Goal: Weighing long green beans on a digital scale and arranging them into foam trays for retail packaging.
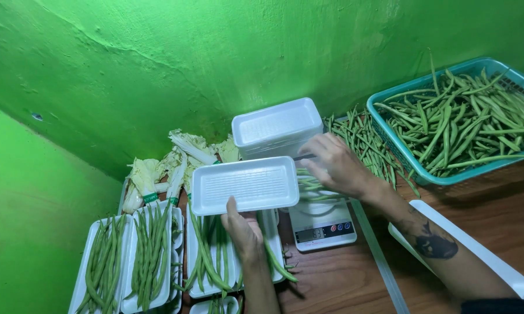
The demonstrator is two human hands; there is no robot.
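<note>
View from above a wooden table (343, 279) against a green wall (157, 58). The left hand (243, 229) holds one empty white foam tray (244, 185) by its near edge, thumb on top and fingers curled beneath; the tray hangs level in the air, over the filled trays and just left of the scale, probably so it stays flat and ready to receive beans. The right hand (334, 166) reaches over a small white scale (321, 224), fingers half closed around a small bunch of green beans (311, 186) lying on the scale's platform; whether it grips them firmly or only gathers them I cannot tell.

Behind the held tray stands one stack of empty trays (276, 134); the number in it cannot be counted. At lower left lie three filled trays (151, 256) clearly visible side by side, beans lined up lengthwise, with more partly hidden below; one lies partly under the left hand. One teal basket (459, 116) at upper right is heaped with beans; a loose pile of beans (363, 142) lies between it and the stack. Several pale cabbages (169, 166) rest against the wall; a white board (471, 250) sits under the right forearm.
</note>
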